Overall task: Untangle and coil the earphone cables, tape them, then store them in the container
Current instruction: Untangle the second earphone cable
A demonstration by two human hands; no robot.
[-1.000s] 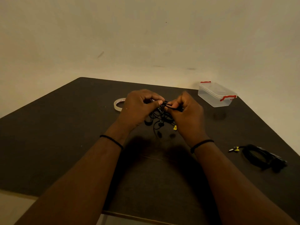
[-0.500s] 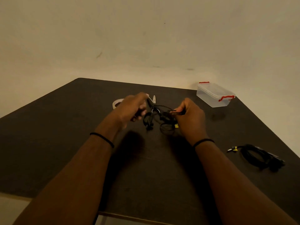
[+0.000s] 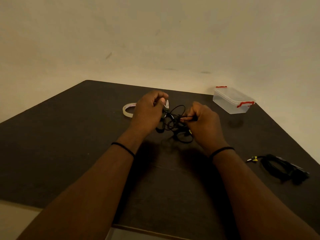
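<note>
A tangled black earphone cable (image 3: 174, 124) hangs in loops between my two hands above the middle of the dark table (image 3: 60, 153). My left hand (image 3: 149, 111) pinches one end of it, my right hand (image 3: 202, 123) pinches another strand. A roll of clear tape (image 3: 128, 110) lies just left of my left hand. A clear plastic container (image 3: 232, 101) with red clips, lid on, stands at the far right. A second black cable (image 3: 280, 167), coiled, lies at the right edge near me.
The table ends at a pale wall behind and at its front edge near my elbows. A small white object (image 3: 167, 103) shows just behind my left hand's fingers.
My hands have drawn apart from touching, spreading the tangle into open loops between them. My left hand has risen and moved left; the cable's lower loops hang closer to the table.
</note>
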